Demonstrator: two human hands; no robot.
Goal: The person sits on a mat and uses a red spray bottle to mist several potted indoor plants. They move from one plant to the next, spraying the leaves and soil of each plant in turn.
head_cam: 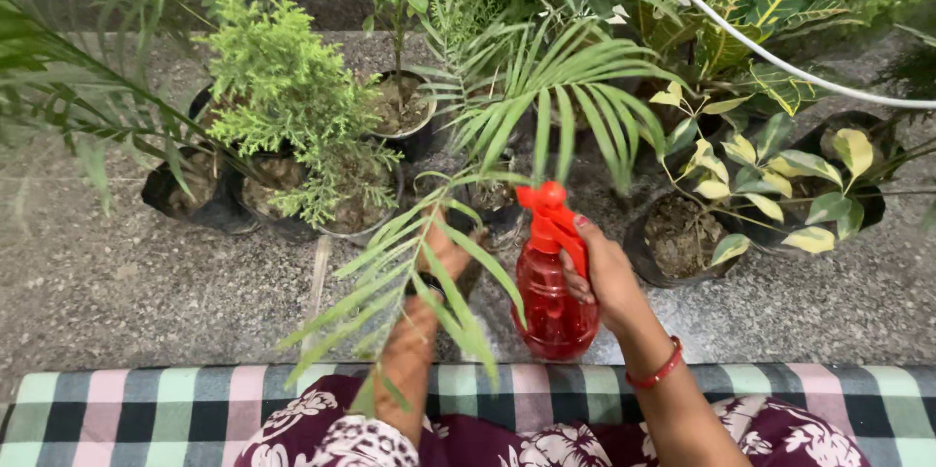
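Note:
My right hand (604,277) grips a red translucent spray bottle (554,301) by its neck, fingers on the orange trigger head (546,214), nozzle pointing away from me toward the plants. A red bangle sits on that wrist. My left hand (444,252) reaches forward under the long green palm fronds (429,262) and touches them; leaves partly hide its fingers. The palm (546,87) arches over both hands from a pot behind.
Several potted plants stand on the speckled stone floor: a feathery light-green shrub (283,87), a dark pot with bare soil (678,238), a yellow-green variegated plant (780,175). A white hose (780,62) curves at upper right. A checked cloth edge (146,408) lies nearest me.

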